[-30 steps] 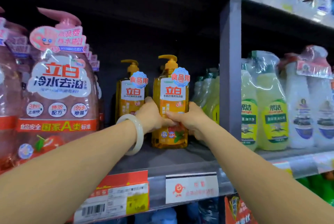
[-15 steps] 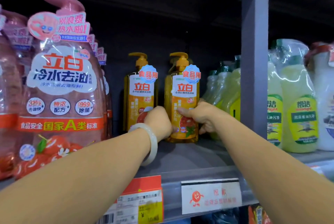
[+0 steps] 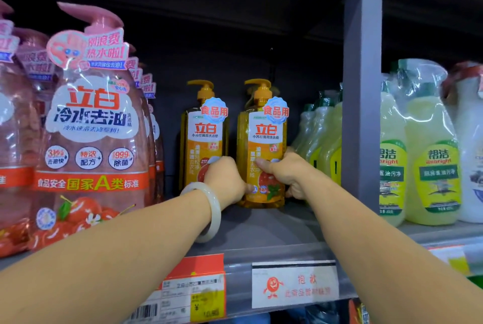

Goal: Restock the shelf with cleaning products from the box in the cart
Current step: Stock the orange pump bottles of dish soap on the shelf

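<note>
Hands (image 3: 261, 180) grip orange bottle (image 3: 262, 146) (upright).

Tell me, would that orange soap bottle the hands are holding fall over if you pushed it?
Probably, if pushed near the top. The orange bottle is tall and narrow with a pump on top, so a high shove could tip it. It looks full, so it is likely heavy and steadier low down, where the left hand and right hand grip it. Its glossy plastic may feel slippery.
</note>
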The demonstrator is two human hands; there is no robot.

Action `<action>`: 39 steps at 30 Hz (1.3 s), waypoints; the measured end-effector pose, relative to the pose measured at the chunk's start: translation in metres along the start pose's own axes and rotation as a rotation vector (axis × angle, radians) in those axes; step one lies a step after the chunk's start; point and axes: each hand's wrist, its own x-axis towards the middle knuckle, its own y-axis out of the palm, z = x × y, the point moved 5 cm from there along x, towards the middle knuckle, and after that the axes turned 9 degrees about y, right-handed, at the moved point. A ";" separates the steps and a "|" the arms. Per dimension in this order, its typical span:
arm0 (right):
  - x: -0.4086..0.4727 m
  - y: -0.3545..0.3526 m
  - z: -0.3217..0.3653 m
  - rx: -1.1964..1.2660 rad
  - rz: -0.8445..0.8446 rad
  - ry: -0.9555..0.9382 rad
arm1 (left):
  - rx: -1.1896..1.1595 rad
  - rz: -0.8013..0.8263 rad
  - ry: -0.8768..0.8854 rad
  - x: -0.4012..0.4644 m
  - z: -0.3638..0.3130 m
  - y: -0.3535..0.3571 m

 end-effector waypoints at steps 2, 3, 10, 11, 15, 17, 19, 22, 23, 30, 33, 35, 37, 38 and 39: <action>0.003 0.001 -0.001 0.008 0.001 -0.013 | -0.011 0.000 0.002 -0.003 -0.001 -0.001; 0.004 0.002 -0.001 0.013 -0.001 -0.017 | -0.019 0.001 0.005 -0.004 -0.002 -0.001; 0.009 0.002 -0.003 0.037 -0.023 -0.008 | -0.034 0.057 -0.019 -0.012 -0.005 -0.008; 0.009 0.002 -0.003 0.028 -0.032 -0.007 | -0.004 0.082 -0.019 -0.015 -0.005 -0.010; -0.010 -0.008 0.010 -0.106 -0.177 -0.066 | 0.070 0.114 -0.002 -0.032 -0.012 -0.025; -0.035 -0.012 0.025 -0.259 -0.271 -0.149 | 0.105 0.070 0.051 -0.045 -0.018 -0.037; -0.067 -0.008 0.043 -0.378 -0.277 -0.281 | 0.162 0.004 0.129 -0.061 -0.025 -0.055; -0.122 0.015 0.066 -0.497 -0.229 -0.480 | 0.231 -0.136 0.240 -0.099 -0.034 -0.093; -0.143 0.026 0.072 -0.527 -0.206 -0.543 | 0.255 -0.177 0.277 -0.116 -0.035 -0.107; -0.308 0.163 0.086 -0.805 0.131 -0.809 | 0.704 -0.136 0.146 -0.266 0.026 -0.225; -0.397 0.237 0.068 -0.988 0.317 -0.902 | 0.857 0.086 -0.131 -0.354 0.081 -0.276; -0.453 0.286 0.051 -1.052 0.447 -0.957 | 0.917 0.192 -0.297 -0.418 0.118 -0.310; -0.510 0.335 0.031 -1.079 0.582 -0.985 | 0.983 0.246 -0.452 -0.485 0.149 -0.343; -0.537 0.359 0.022 -1.084 0.648 -1.001 | 1.002 0.262 -0.504 -0.516 0.162 -0.359; -0.564 0.381 0.012 -1.088 0.717 -1.018 | 1.004 0.274 -0.554 -0.548 0.173 -0.373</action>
